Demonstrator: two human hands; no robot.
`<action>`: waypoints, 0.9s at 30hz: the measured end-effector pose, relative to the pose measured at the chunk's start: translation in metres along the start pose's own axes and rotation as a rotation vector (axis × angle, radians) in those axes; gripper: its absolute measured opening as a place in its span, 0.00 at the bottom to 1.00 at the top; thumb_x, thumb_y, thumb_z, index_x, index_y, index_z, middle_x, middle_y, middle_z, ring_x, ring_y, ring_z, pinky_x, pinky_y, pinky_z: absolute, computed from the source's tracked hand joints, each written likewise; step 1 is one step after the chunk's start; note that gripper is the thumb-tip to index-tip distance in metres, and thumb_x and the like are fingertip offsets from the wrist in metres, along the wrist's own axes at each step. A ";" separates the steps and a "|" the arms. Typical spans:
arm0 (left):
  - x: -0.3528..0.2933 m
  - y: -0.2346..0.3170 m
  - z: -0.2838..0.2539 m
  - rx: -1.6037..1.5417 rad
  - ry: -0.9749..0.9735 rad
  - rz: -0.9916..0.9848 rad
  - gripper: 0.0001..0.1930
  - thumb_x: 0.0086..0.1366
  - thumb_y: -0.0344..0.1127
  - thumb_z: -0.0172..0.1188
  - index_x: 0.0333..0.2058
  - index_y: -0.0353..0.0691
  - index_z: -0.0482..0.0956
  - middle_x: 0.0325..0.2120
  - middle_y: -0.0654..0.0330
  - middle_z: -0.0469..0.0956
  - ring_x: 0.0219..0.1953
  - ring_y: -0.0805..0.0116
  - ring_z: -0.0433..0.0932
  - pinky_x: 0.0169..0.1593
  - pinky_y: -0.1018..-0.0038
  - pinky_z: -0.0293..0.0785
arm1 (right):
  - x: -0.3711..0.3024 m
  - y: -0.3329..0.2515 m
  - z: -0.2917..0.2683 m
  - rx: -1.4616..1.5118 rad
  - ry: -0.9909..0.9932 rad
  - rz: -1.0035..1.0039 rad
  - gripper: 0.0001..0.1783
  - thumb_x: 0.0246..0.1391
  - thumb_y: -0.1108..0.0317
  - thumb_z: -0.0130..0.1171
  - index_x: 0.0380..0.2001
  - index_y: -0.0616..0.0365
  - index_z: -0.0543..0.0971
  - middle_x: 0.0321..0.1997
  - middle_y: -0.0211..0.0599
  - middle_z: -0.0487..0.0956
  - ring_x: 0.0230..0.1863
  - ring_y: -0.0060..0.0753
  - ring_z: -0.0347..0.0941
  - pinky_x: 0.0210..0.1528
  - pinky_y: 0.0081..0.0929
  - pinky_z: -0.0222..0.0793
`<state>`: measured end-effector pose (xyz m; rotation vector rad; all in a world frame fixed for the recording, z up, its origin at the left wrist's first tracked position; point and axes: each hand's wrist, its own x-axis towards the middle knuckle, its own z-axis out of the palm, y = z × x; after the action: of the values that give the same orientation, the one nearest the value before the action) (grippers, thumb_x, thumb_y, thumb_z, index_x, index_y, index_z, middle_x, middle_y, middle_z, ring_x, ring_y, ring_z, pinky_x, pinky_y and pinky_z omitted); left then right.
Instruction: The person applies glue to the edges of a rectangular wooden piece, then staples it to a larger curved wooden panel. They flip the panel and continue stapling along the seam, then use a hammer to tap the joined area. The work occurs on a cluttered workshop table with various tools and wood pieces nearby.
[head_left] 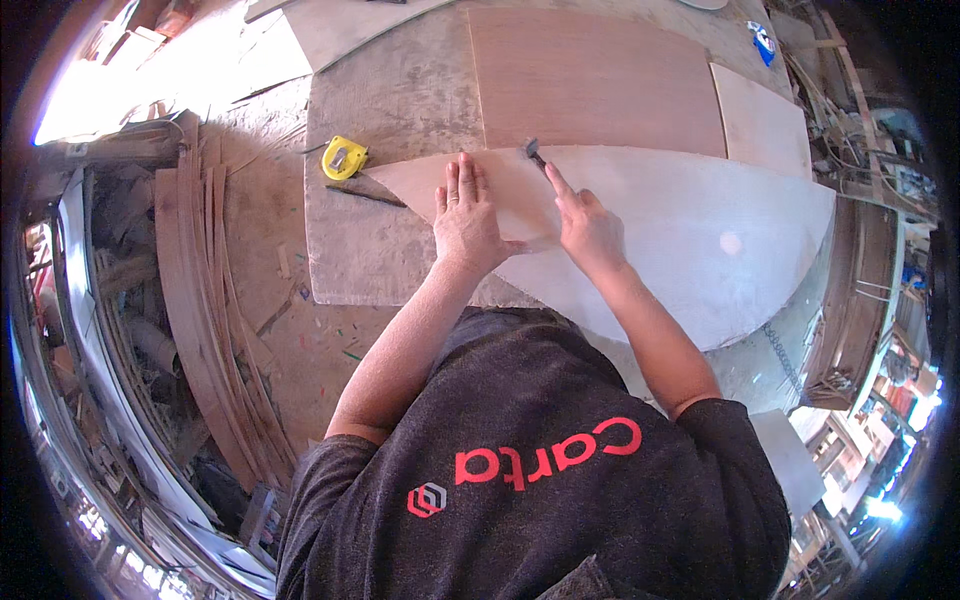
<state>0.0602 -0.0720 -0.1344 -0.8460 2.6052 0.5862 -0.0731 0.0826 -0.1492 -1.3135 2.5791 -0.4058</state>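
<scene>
A large pale board [690, 240] with a curved outline lies across a work table, tapering to a point at its left end. My left hand [467, 215] lies flat on its left part, fingers stretched toward the far edge and thumb out to the side. My right hand [592, 228] grips a small hammer-like tool [533, 152], index finger along the dark handle. The tool's grey head sits at the board's far edge; its exact kind is hard to make out. Left of the board's tip rests a yellow tape measure [344, 158], with a thin dark strip [365, 196] just below.
Beyond the curved board lies a brown plywood sheet [600, 75], with a smaller pale panel [762, 120] to its right. A blue-and-white object [763, 45] is at the far right. Long wood strips [195, 320] stand on the left, and wooden framing [850, 290] on the right.
</scene>
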 end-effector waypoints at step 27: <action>0.002 -0.008 0.011 0.010 0.083 0.054 0.73 0.43 0.72 0.74 0.73 0.25 0.48 0.77 0.40 0.43 0.79 0.45 0.41 0.76 0.49 0.51 | 0.002 -0.010 0.007 0.059 0.051 0.072 0.33 0.67 0.70 0.56 0.73 0.37 0.66 0.36 0.49 0.83 0.36 0.52 0.82 0.37 0.46 0.79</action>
<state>0.0655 -0.0741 -0.1472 -0.8151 2.7109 0.5638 -0.0649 0.0748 -0.1523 -1.2025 2.6254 -0.5045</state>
